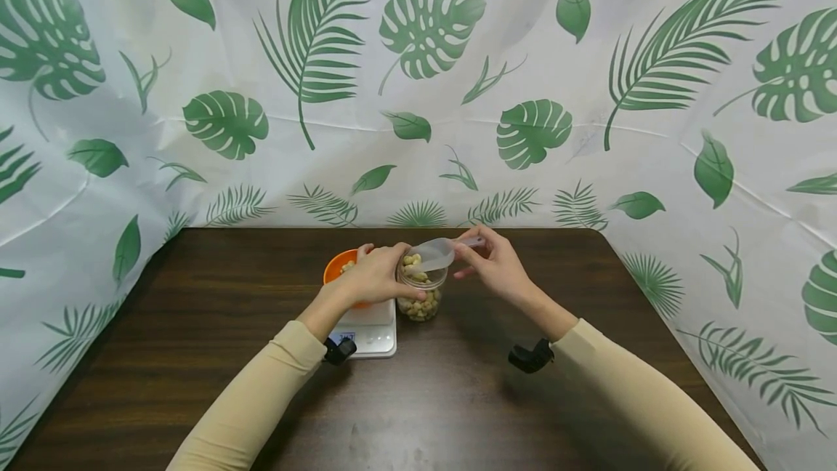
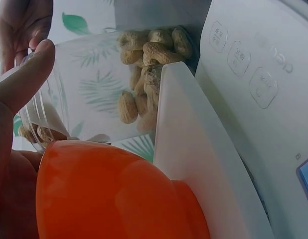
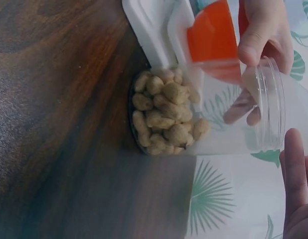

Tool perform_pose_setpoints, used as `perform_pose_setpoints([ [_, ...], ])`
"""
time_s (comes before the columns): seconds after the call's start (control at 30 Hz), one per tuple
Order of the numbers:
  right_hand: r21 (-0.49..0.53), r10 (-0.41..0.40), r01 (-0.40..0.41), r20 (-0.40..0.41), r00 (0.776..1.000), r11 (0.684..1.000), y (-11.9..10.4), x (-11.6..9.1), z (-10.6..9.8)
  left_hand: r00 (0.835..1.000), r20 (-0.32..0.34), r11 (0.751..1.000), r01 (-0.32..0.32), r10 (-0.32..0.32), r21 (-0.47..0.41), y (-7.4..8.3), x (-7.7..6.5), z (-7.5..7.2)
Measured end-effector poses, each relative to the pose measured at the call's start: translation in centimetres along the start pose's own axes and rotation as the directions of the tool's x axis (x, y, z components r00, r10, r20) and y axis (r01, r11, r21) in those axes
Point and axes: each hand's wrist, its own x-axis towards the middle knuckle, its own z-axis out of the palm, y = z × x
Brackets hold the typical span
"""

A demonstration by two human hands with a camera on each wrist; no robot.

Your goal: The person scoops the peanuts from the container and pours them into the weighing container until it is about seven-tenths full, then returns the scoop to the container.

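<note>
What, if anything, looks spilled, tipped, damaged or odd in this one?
Nothing stands out. The jar stands upright beside the scale, gripped by the left hand; the right hand holds the scoop at its mouth. The bowl looks upright, and no spill shows.

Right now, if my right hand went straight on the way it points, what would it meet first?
Your right hand would probably meet the threaded mouth of the clear cylindrical jar, with the translucent white plastic scoop it holds leading; depth is unclear.

head: high, forward-down, wide | wrists: close, tilted sideways | all share: jar (image 1: 421,302)
</note>
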Motion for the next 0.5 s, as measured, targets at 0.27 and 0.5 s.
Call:
perform_pose_setpoints([
  [0.27,0.047,-0.034,0.035,-0.035,0.999,0.998,0.65,-0.58,-0.17,1.0,0.008,1.0,0.001,-0.001,0.001,0.06,0.16,0.11],
  [0.5,0.062,-0.032,0.037,-0.079,0.996,0.997,0.74,-0.91,-0.28,1.0,0.009,1.0,0.012,-0.012,-0.01,0.07,0.17,0.1],
])
